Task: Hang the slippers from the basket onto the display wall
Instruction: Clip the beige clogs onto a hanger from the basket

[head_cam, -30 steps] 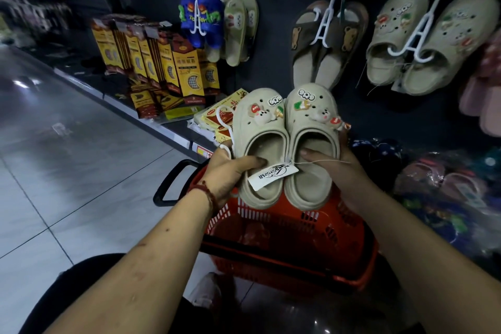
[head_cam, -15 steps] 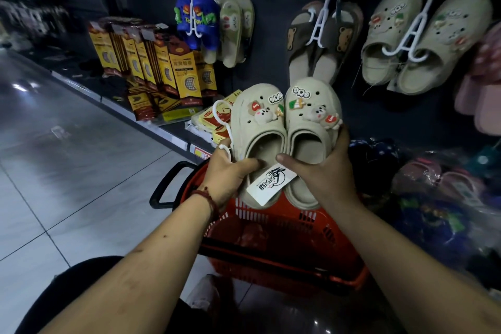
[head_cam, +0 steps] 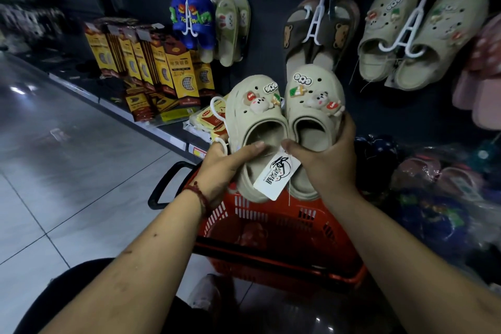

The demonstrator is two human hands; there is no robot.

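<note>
a person holds a pair of beige clog slippers [head_cam: 284, 119] up in both hands, toes pointing up, soles away from the camera. the left hand [head_cam: 225, 163] grips the left slipper: its thumb lies across the heel opening and its other fingers curl out of sight behind the sole. the right hand [head_cam: 328, 160] grips the right slipper: the thumb presses at the inner edge of the opening and the fingers wrap round the outer side, their tips just below a small cartoon charm. a white paper tag [head_cam: 276, 175] hangs between the two thumbs. a white plastic hanger [head_cam: 216, 106] loops out just above the left knuckles. directly under both wrists sits a red basket [head_cam: 271, 214]. beyond the fingertips is the dark display wall [head_cam: 268, 22], where a brown bear pair [head_cam: 298, 32] and a matching beige pair [head_cam: 433, 35] hang on white hooks.
</note>
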